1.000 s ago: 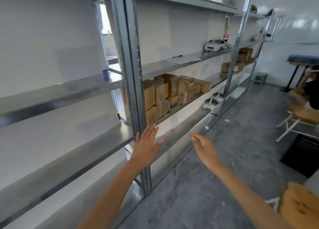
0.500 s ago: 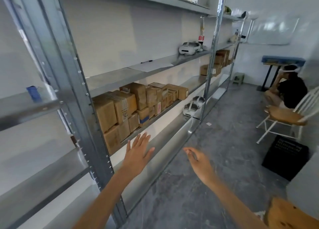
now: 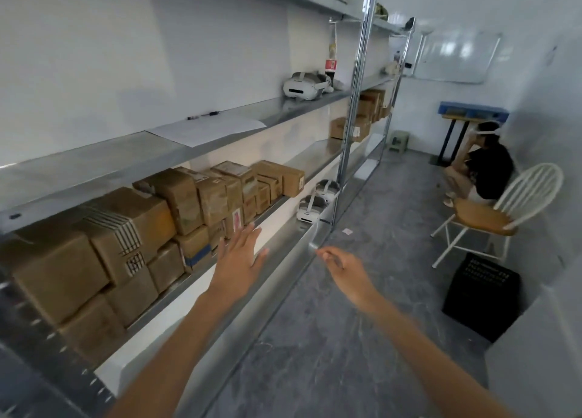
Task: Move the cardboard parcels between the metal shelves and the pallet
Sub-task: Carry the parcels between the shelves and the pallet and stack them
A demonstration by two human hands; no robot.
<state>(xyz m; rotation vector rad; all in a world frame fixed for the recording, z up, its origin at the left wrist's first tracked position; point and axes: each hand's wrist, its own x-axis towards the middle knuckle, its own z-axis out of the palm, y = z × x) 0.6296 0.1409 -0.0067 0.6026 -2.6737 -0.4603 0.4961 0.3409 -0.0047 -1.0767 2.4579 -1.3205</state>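
Observation:
Several brown cardboard parcels (image 3: 163, 216) are stacked two high along the middle metal shelf (image 3: 283, 201) on the left. A second group of parcels (image 3: 367, 112) sits further down past the upright post (image 3: 352, 108). My left hand (image 3: 241, 260) is stretched out with fingers spread, just in front of the shelf edge and the lower parcels, touching nothing. My right hand (image 3: 345, 269) hovers over the floor to the right, fingers extended and empty. No pallet is in view.
White headsets lie on the upper shelf (image 3: 304, 86) and on the bottom shelf (image 3: 311, 208). A paper sheet (image 3: 208, 127) lies on the upper shelf. At right are a white chair (image 3: 500, 216), a black crate (image 3: 482, 294) and a seated person (image 3: 485, 168). Grey floor (image 3: 362, 323) runs ahead.
The view has moved forward along the shelves past the near post. The parcels now sit close on my left. Both hands stay raised and empty.

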